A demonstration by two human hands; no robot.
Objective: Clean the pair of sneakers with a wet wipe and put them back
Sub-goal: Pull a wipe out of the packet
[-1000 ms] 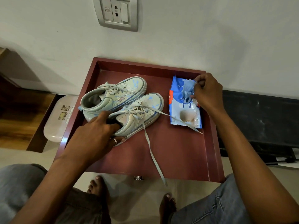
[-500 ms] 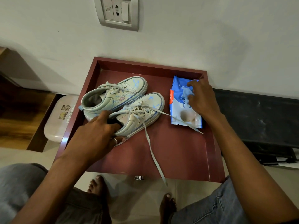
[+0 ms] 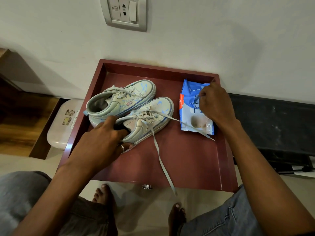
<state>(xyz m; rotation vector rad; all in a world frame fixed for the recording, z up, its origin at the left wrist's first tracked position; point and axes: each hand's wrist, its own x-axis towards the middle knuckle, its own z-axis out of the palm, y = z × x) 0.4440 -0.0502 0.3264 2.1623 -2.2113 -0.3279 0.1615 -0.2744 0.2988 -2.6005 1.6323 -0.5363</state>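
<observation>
head view: white wall (image 3: 213, 40) with switch plate (image 3: 125, 12) rising behind open red drawer (image 3: 187, 159). pair of pale sneakers (image 3: 129, 106) lying side by side in drawer's left half, toes pointing toward wall. left hand (image 3: 104, 142) gripping heel collar of nearer sneaker (image 3: 148, 120), thumb inside opening. loose lace (image 3: 162, 160) trailing over drawer front. blue wet wipe pack (image 3: 192, 108) lying right of sneakers; right hand (image 3: 216, 104) resting on it, fingertips pinching at pack's opening.
</observation>
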